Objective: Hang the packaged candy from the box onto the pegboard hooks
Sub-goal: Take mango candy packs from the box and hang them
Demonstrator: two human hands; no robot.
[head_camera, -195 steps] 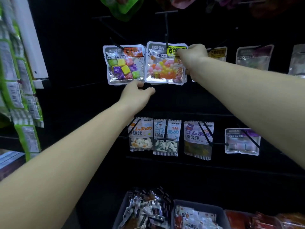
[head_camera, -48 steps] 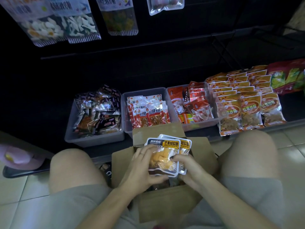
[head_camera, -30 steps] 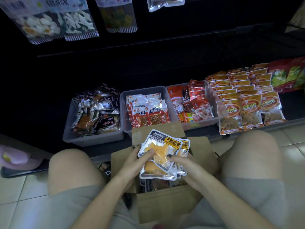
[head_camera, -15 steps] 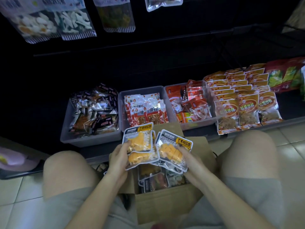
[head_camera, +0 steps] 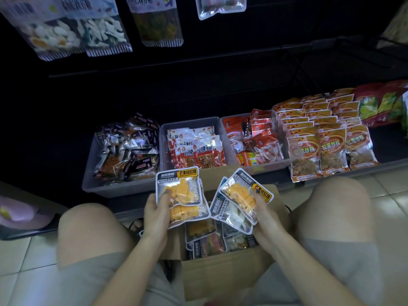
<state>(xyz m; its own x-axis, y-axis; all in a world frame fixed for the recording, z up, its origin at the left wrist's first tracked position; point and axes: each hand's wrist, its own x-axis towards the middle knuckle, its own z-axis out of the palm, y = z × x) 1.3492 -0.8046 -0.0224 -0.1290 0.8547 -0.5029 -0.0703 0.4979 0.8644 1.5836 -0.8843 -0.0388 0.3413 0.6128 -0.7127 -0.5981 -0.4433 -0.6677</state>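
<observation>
While crouched over the box [head_camera: 223,274]: I hold candy in both hands.
Left hand [head_camera: 155,214]: fingers curled round two mango packs [head_camera: 180,191], thumb on top.
Right hand [head_camera: 263,214]: pinching a fanned stack [head_camera: 239,195].
Advice: square each stack, hang-holes aligned, before lifting to the hooks.

Box [head_camera: 223,274] between knees, before bins [head_camera: 123,188]

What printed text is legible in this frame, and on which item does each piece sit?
"芒果味软糖": yellow label on the mango candy packs in the left hand and the right hand.
"红烧牛肉": red packets in the middle bin.
"红薯沙拉", roughly: orange bags on the shelf.
Hanging bags' print and all small print: too blurred to read.
</observation>
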